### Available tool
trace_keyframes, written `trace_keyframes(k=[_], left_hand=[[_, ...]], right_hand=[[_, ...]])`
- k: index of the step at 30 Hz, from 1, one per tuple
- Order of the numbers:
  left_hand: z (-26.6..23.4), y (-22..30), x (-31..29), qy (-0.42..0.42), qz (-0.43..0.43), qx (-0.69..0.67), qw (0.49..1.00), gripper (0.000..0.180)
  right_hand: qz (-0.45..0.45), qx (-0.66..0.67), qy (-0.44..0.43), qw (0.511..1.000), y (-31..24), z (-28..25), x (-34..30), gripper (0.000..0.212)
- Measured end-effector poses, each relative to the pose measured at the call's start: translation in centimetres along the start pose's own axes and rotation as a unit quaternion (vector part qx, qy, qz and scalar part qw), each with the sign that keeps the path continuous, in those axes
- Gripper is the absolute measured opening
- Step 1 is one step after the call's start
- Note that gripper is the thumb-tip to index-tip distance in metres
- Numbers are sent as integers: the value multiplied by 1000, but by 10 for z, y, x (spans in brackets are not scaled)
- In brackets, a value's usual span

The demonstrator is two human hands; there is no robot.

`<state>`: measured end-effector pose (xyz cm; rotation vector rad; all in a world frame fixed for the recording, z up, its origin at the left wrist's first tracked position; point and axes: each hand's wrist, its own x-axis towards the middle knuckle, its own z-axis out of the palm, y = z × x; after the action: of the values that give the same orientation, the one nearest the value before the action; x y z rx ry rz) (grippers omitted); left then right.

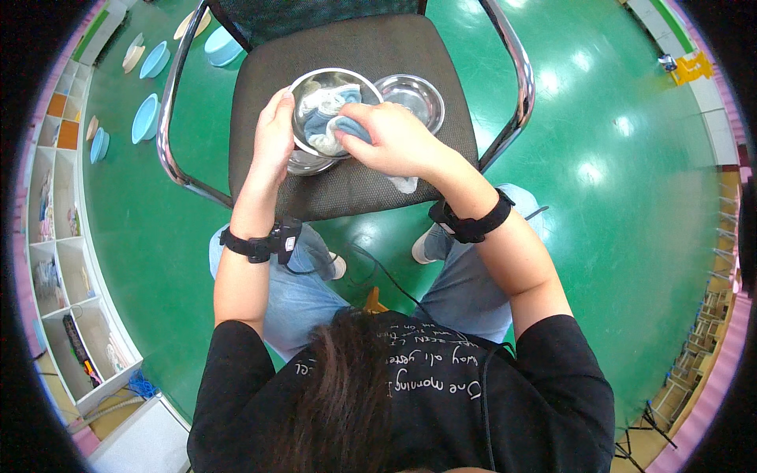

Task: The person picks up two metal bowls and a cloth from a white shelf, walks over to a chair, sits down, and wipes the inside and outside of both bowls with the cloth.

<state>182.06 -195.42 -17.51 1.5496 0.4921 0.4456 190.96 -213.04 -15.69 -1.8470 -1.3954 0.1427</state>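
My left hand [274, 135] grips a shiny metal bowl [353, 75] by its left side, fingers behind the rim. Inside the bowl lies a bunched blue and white cloth [319, 122]. My right hand [390, 139] reaches over the bowl's right edge, its thumb and fingers closed on part of that cloth. Another metal bowl [430, 98] rests on the chair seat to the right. Below the held bowl, the side of a further metal bowl [309, 164] shows, mostly hidden. A whitish piece of cloth [404, 184] lies on the seat under my right wrist.
The black chair seat [260, 177] faces me, flanked by curved chrome armrests [516, 79]. Several blue basins [147, 118] stand on the green floor at left, near white shelving [71, 268]. Thin cables [386, 272] hang between my knees. A yellow item [694, 69] is at far right.
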Motion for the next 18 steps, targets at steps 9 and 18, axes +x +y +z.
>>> trace_keyframes(k=[9,18], left_hand=[[-2,-6,2,-8,28,70,997,35],[25,-11,-12,-40,94,159,982,37]], right_hand=[[19,-195,33,980,4,0,-5,24],[-1,-69,99,993,26,7,0,23]])
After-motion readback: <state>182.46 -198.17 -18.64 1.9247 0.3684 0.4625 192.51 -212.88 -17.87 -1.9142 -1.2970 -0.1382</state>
